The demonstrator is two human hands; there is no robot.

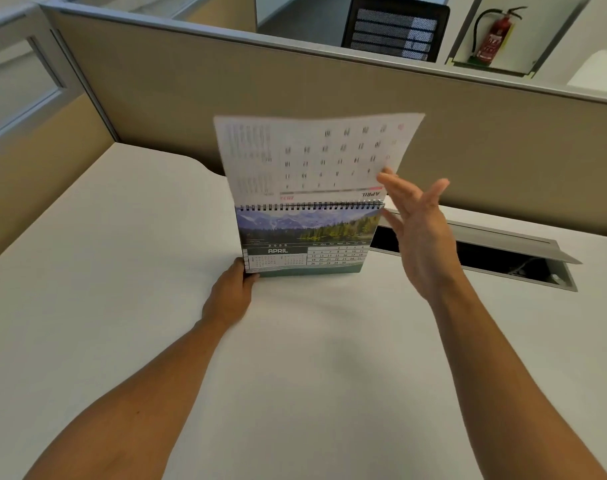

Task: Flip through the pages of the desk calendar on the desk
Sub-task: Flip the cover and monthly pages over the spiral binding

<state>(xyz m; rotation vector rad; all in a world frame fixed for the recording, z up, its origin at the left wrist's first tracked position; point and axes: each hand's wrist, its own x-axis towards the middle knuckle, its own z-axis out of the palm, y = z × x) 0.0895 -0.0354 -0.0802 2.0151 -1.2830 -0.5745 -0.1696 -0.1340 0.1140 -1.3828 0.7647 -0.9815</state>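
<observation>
A spiral-bound desk calendar (305,242) stands on the white desk (295,358), showing an April page with a mountain lake photo. One white page (312,155) is lifted above the spiral, blurred, with its dates upside down. My left hand (231,296) grips the calendar's lower left corner. My right hand (416,230) is raised beside the calendar's right edge, fingers spread, fingertips at the lifted page's lower right edge, holding nothing.
A beige partition wall (329,95) runs behind the desk. An open cable tray with a raised grey lid (513,247) sits in the desk to the right. Beyond the partition are a black mesh chair (395,29) and a red fire extinguisher (496,36).
</observation>
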